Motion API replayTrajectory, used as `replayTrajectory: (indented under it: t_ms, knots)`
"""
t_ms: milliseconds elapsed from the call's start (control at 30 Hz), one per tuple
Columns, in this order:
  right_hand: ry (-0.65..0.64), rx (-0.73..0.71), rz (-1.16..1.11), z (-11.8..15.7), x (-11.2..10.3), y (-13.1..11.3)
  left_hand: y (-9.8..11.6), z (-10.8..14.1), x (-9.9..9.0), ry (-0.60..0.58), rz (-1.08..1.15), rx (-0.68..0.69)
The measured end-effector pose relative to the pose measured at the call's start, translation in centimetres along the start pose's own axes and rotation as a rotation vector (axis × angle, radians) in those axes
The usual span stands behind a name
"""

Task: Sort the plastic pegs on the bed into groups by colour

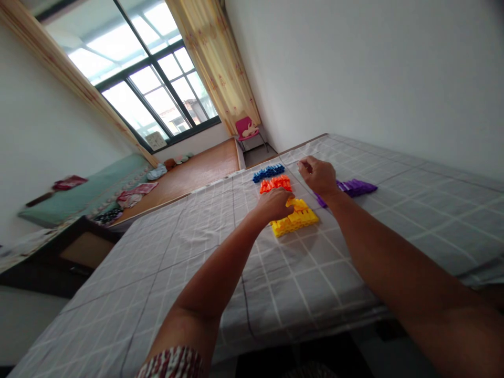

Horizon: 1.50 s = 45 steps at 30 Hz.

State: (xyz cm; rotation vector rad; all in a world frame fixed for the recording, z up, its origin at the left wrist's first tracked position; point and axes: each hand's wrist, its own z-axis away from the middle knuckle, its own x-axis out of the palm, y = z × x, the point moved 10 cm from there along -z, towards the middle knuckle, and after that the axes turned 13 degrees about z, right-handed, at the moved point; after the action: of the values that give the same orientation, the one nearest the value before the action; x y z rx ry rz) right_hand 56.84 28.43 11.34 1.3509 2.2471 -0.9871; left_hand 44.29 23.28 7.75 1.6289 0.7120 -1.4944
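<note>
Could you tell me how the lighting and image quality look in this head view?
Head view: daylight from the window blows out its panes; strongly tilted, wide-angle stretched edges; left hand and right hand slightly soft; faint shadow under the yellow pieces.

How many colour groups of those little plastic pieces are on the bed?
4: blue group farthest, orange group next, yellow group under the left hand, purple group beside the right hand.

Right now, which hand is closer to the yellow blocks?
Left. The left hand rests on the far edge of the yellow blocks, touching them. The right hand is farther back on the checked cloth, apart from them, beside the purple blocks.
</note>
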Motion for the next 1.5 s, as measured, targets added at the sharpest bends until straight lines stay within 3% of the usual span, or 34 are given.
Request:
replayTrajectory:
  t_ms: [133,233,333,400,533,633,700,833,1033,1167,1233,1333,1433,1500]
  knots:
    - [-0.008,0.000,0.010,0.1,-0.1,-0.1,0.3,-0.1,0.2,-0.016,0.015,-0.001]
    - [-0.008,-0.015,0.013,0.2,-0.1,-0.3,-0.2,1.0,-1.0,0.049,0.092,0.014]
    - [0.002,-0.006,0.001,0.2,0.0,0.0,-2.8,4.6,-3.4,0.233,0.208,0.014]
    - [0.013,0.022,-0.018,0.2,0.1,0.4,-6.2,8.3,-3.7,0.311,0.243,-0.058]
    - [0.034,0.029,-0.090,0.3,0.1,0.9,-14.6,16.8,0.3,0.267,0.194,-0.387]
    - [0.046,0.029,-0.123,0.6,0.2,1.1,-17.0,20.8,3.7,0.221,0.160,-0.454]
    - [0.043,0.068,-0.149,0.8,0.4,1.6,-17.0,21.8,4.8,0.241,0.140,-0.445]
    - [0.066,0.210,-0.247,-0.4,-0.2,4.6,-16.3,21.8,5.0,0.287,0.128,-0.432]
    - [0.086,0.596,-0.442,-3.1,-1.9,14.3,-15.5,21.7,4.3,0.319,0.146,-0.372]
    - [-0.040,0.805,-0.347,-1.3,-0.9,20.4,-15.2,21.7,4.2,0.320,0.167,-0.362]
    - [-0.165,0.821,-0.318,0.2,0.7,22.0,-15.2,21.8,4.2,0.320,0.171,-0.367]
    - [-0.342,0.741,-0.282,1.6,3.1,22.5,-15.4,21.7,4.1,0.302,0.166,-0.386]
    - [-0.445,0.673,-0.276,1.5,3.5,22.3,-14.8,20.8,3.2,0.276,0.162,-0.373]
    - [-0.557,0.612,-0.258,0.8,2.9,22.0,-13.3,19.2,2.0,0.266,0.167,-0.301]
